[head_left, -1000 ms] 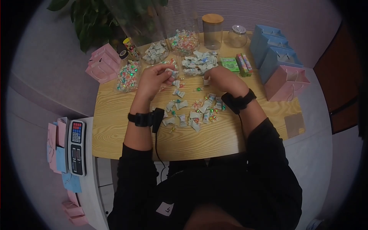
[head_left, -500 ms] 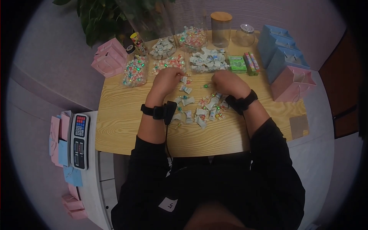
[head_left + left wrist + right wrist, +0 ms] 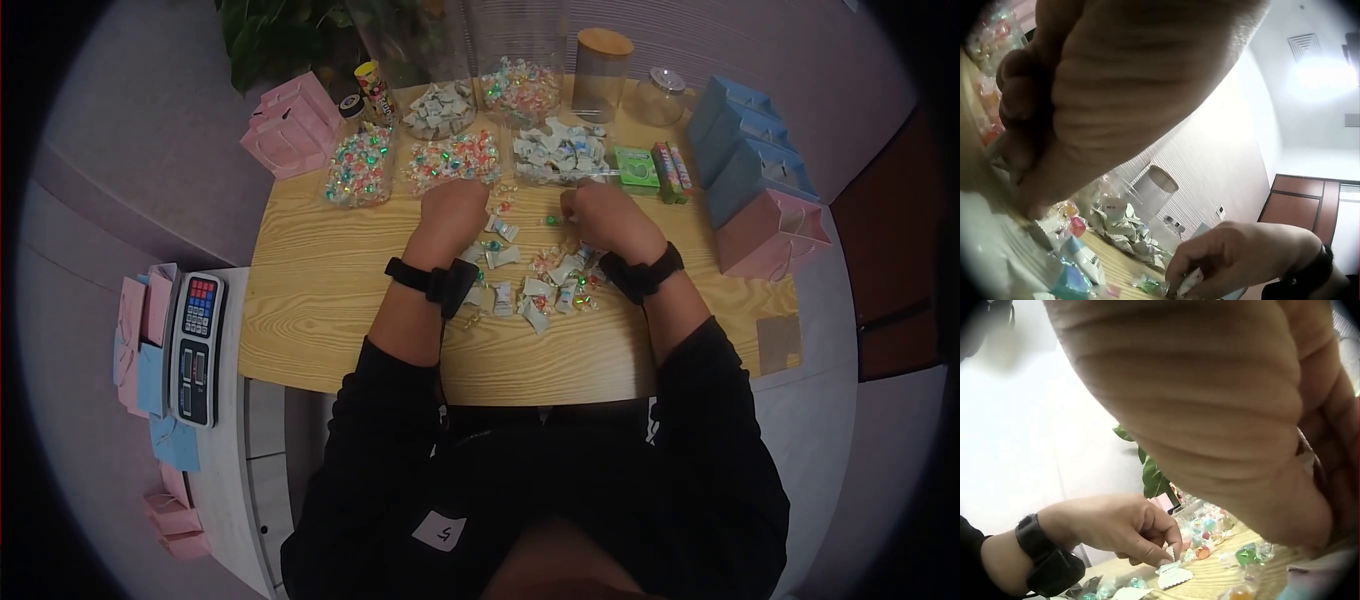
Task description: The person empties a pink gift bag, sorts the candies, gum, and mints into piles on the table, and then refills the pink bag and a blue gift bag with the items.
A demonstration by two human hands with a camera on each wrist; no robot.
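Note:
My left hand [image 3: 455,215] is low over the table, in front of a clear box of pink and clear wrapped candies [image 3: 445,160]. Its thumb and fingertips pinch a white-wrapped candy [image 3: 1170,554], best seen in the right wrist view. Across from it, my right hand [image 3: 615,220] has curled fingers around another white-wrapped candy [image 3: 1191,282], partly hidden by the fingers. A green-wrapped candy [image 3: 552,220] lies just left of the right hand. Between and below the wrists, white-wrapped candies [image 3: 503,297] and small shiny ones are spread in loose groups.
Behind the hands stand a box of white-wrapped candies [image 3: 560,155], a box of colourful candies [image 3: 357,170] and a wooden-lidded jar [image 3: 602,75]. A green packet [image 3: 636,170] and blue bags [image 3: 760,180] are at right. A scale [image 3: 196,350] sits on the left side table.
The head view has shifted, so the table things appear farther right. My left hand has lowered from a raised pose toward the candies on the table; the right hand has come slightly nearer.

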